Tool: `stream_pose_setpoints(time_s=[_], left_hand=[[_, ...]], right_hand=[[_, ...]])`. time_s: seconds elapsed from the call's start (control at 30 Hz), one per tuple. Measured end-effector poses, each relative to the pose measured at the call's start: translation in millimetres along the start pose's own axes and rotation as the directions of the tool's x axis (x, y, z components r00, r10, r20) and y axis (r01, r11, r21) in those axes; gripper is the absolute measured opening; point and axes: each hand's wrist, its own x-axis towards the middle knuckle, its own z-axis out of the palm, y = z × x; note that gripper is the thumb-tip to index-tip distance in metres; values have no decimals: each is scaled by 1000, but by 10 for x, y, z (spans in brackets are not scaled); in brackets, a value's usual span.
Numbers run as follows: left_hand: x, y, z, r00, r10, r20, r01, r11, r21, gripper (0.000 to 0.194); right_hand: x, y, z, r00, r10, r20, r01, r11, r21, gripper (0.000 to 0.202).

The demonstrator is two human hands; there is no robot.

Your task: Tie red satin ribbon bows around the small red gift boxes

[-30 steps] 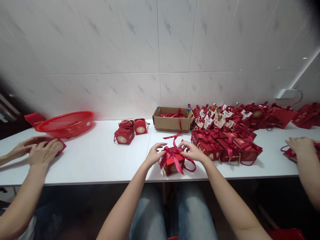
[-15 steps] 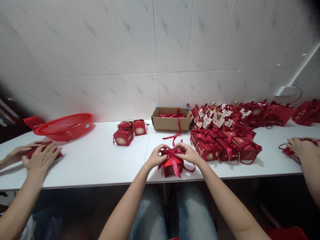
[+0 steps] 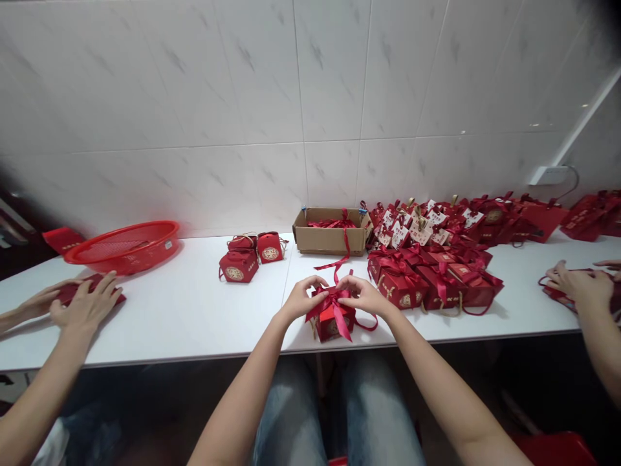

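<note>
A bow of glossy crimson ribbon point(image 3: 332, 299) now sits formed on top of the small red cardboard gift box point(image 3: 330, 325), with loops to either side and one tail hanging down its front, so the tie is made and the handling is down to shaping or snugging it. The box stands upright at the near edge of the white tabletop point(image 3: 204, 323), between the two hands. The left hand point(image 3: 301, 300) has its grip closed in a pinch on the bow's left side; the right hand point(image 3: 365, 298) pinches the other side, thumb and fingers curled in. At this size it is hard to tell how tight the knot is. Behind the hands stands an open brown carton point(image 3: 330, 241) holding more ribbon, one strand draped over its front. Bow-topped red boxes point(image 3: 400, 288) lie close together to the right, and a few small red boxes point(image 3: 239, 266) stand to the left.
</note>
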Motion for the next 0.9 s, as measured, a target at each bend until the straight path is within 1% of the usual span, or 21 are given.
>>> stream_pose_setpoints(time_s=[0.07, 0.13, 0.23, 0.27, 0.33, 0.43, 0.53, 0.67, 0.9], left_hand=[[2, -7, -9, 1000, -8, -11, 7, 999, -47, 20], [4, -32, -18, 1000, -26, -5, 25, 993, -115, 23], [17, -98, -18, 997, -72, 11, 73, 972, -221, 29], [25, -124, -14, 996, -85, 15, 86, 964, -253, 30], [47, -177, -1, 995, -95, 25, 98, 945, -313, 33], [80, -243, 19, 995, -92, 32, 97, 922, -375, 38], [95, -279, 30, 994, -106, 22, 107, 920, -376, 38], [87, -293, 47, 993, -121, 5, 115, 930, -348, 38], [120, -321, 89, 991, -132, -25, 111, 912, -395, 39]], right_hand=[[-1, 2, 0, 1000, 10, 12, -11, 1000, 4, 35], [18, 6, 22, 999, 37, -9, -37, 999, 19, 37], [81, 8, 87, 986, 98, -138, -99, 995, 6, 37], [105, 4, 110, 978, 108, -176, -114, 993, -26, 39], [146, -11, 145, 973, 100, -206, -127, 984, -121, 40], [182, -46, 167, 978, 85, -191, -132, 959, -252, 38], [199, -65, 168, 981, 99, -166, -148, 936, -319, 34], [214, -52, 173, 989, 101, -106, -131, 934, -332, 32], [213, -18, 198, 989, 122, -89, -146, 916, -373, 32]])
